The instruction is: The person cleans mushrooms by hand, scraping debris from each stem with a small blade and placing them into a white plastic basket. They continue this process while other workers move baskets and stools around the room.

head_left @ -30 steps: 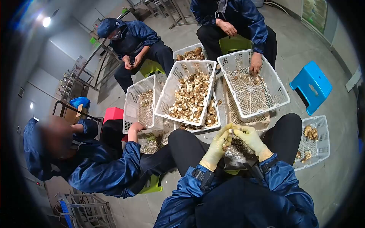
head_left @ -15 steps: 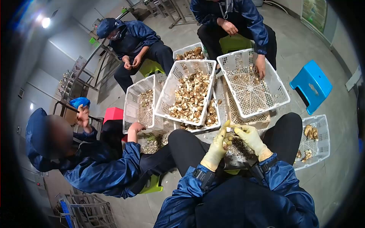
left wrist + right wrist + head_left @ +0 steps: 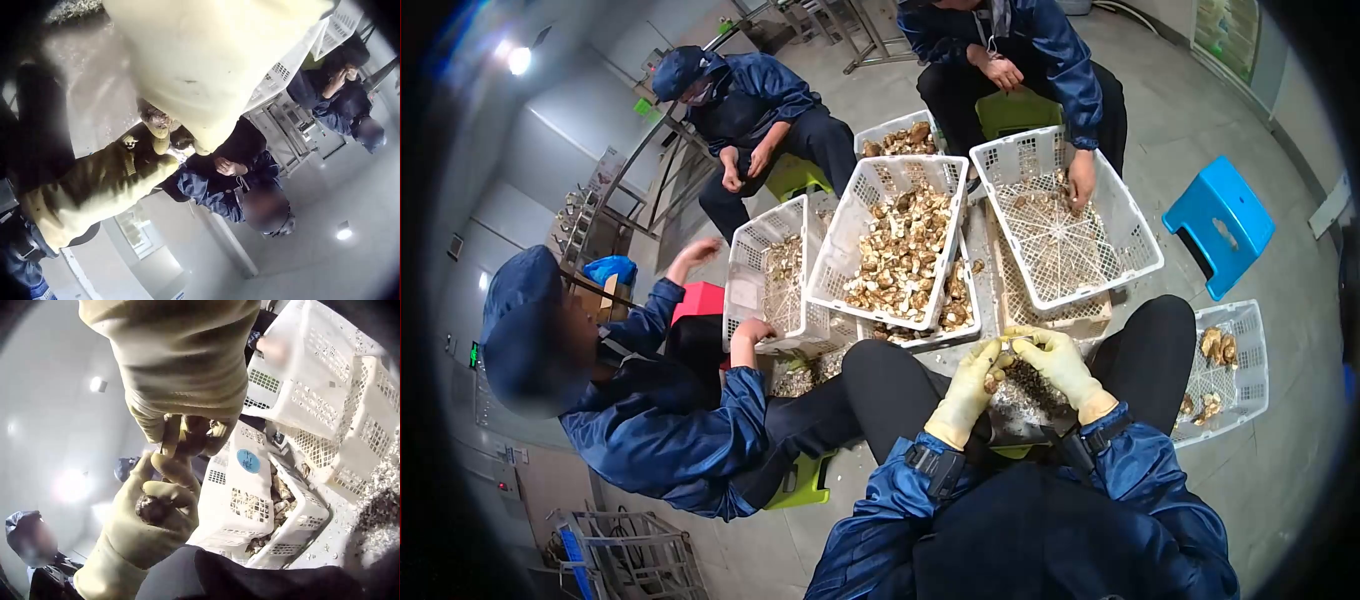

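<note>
In a pale yellow rubber glove, my left hand [image 3: 965,398] holds a small brown mushroom [image 3: 153,509] in its curled fingers, low between my knees. My right hand [image 3: 1060,370], gloved alike, meets it at the fingertips. Between the right fingers shows a narrow flat blade [image 3: 170,436], mostly hidden by the glove. A pale bit of mushroom [image 3: 181,151] shows where both hands meet in the left wrist view. Beneath the hands is a heap of dark and whitish trimmings [image 3: 1030,395].
Ahead stands a white crate [image 3: 825,285] full of cut mushrooms, beside a nearly bare crate [image 3: 1135,262]. A crate [image 3: 1250,395] with a few mushrooms sits by my right knee. Three seated people in blue surround the crates. A blue stool [image 3: 1225,225] is at right.
My hands stay nearly in place, the left fingers now bent in closer to the right. The person at left has lowered a raised hand and stretched it forward towards the crates.
</note>
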`<state>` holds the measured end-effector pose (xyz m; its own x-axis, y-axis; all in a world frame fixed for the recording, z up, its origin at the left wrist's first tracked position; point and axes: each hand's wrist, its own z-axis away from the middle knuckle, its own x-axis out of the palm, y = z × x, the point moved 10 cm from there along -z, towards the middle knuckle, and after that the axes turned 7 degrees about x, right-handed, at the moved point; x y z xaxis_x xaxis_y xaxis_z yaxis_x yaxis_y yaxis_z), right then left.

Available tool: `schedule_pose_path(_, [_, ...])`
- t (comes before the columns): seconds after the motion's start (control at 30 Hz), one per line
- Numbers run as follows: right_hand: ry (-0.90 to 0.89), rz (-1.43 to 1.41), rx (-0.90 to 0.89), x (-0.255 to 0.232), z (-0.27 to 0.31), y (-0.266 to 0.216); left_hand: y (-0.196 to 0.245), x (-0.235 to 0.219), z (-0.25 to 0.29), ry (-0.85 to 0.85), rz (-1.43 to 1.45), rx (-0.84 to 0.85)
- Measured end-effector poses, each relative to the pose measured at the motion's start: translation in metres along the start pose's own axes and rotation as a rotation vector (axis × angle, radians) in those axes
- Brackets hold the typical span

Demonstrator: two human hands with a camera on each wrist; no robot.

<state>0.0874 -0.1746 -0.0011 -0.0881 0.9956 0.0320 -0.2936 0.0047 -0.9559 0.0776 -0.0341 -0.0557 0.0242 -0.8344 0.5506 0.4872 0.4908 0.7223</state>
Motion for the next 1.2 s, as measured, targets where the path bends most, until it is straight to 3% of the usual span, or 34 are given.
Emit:
schedule_pose_path(0.13, [0.004,0.017,0.065,-0.002,-0.003,0.014,0.002,0.005,0.004,-0.003,0.046,-0.009])
schedule_pose_path(0.23, [-0.012,-0.095,0.033,0.001,-0.007,0.017,0.018,0.023,0.014,-0.116,0.184,0.075])
schedule_pose_path(0.33, [-0.023,-0.003,0.074,-0.002,-0.006,0.018,0.018,0.024,0.012,-0.137,0.187,0.073])
schedule_pose_path(0.43, [-0.064,-0.055,0.072,0.003,0.0,0.006,0.024,0.026,0.014,-0.051,0.128,0.096])
schedule_pose_path(0.53, [-0.056,-0.094,0.006,0.003,-0.002,0.0,0.009,0.01,0.01,0.059,0.176,-0.014])
schedule_pose_path(0.63, [-0.045,-0.113,-0.018,0.001,-0.002,-0.005,0.004,0.003,0.003,-0.004,0.087,-0.031])
schedule_pose_path(0.77, [-0.044,0.058,-0.089,0.006,0.004,-0.015,0.006,0.015,0.002,-0.148,0.193,0.008])
schedule_pose_path(1.0, [-0.102,-0.133,0.018,0.011,-0.001,0.005,0.009,0.023,0.01,-0.152,0.175,-0.023])
schedule_pose_path(1.07, [-0.09,-0.056,0.045,0.008,-0.002,0.007,-0.003,0.015,0.002,-0.197,0.233,-0.035])
schedule_pose_path(1.2, [-0.026,0.017,0.025,0.002,-0.004,0.008,-0.001,0.009,0.005,-0.039,0.124,-0.028])
